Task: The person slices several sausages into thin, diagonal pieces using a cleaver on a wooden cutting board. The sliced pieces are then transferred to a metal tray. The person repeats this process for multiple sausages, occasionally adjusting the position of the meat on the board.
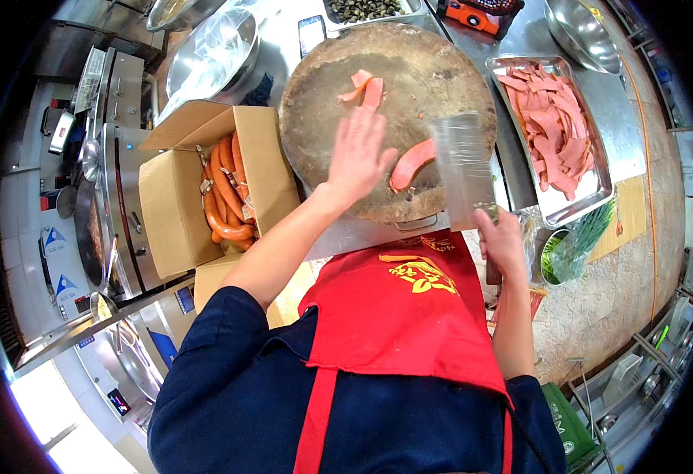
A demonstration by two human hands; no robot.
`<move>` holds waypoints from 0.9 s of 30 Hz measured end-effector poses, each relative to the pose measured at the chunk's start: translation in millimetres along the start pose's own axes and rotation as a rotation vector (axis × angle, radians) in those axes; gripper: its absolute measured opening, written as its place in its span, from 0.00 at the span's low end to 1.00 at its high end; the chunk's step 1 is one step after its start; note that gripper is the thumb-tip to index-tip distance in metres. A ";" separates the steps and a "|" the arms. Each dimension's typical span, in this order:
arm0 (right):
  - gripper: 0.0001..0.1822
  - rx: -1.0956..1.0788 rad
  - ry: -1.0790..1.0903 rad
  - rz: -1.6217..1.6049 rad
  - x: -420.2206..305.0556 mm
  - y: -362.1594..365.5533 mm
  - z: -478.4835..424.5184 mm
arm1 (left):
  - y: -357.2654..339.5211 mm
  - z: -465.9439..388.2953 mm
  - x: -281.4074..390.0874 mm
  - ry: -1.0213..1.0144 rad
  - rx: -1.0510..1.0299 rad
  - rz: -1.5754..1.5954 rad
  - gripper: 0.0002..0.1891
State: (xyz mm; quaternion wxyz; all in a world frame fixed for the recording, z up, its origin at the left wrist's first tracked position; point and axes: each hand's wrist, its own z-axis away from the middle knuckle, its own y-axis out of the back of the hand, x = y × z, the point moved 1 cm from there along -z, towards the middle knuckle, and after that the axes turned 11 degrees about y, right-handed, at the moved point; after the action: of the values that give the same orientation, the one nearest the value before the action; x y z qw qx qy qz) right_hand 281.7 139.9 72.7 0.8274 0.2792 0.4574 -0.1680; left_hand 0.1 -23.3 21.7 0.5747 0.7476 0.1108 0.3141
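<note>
My right hand grips the handle of a broad Chinese cleaver, whose blade extends over the right side of a round wooden chopping block. Beside the blade lies a curved piece of pink sausage, its right end meeting the blade's edge in the picture. My left hand is stretched flat over the block, thumb apart. Its fingertips reach the lower end of some thin sausage slices; whether they press on them I cannot tell. Small sausage crumbs are scattered on the wood.
Left of the block, an open cardboard box holds whole sausages. At right, a steel tray carries many sausage slices. A phone, a tray of dark chopped pieces and steel bowls stand beyond.
</note>
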 end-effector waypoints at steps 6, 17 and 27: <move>0.15 0.069 -0.197 -0.362 43.6 7.6 -17.8 | -31.2 6.8 41.5 -0.255 -0.251 0.187 0.36; 0.15 0.017 -0.098 -0.446 46.4 -22.7 -57.0 | -19.2 -11.6 41.8 -0.411 -0.362 -0.068 0.43; 0.15 0.068 -0.145 -0.438 54.1 -7.6 -26.3 | -12.8 -14.7 44.8 -0.378 -0.406 -0.071 0.43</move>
State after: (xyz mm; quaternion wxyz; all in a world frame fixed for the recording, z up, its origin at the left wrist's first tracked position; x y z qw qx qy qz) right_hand 288.7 148.9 13.1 0.7921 0.1884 0.4402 -0.3785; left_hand 28.6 16.0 27.3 0.7339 0.6580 -0.0375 0.1645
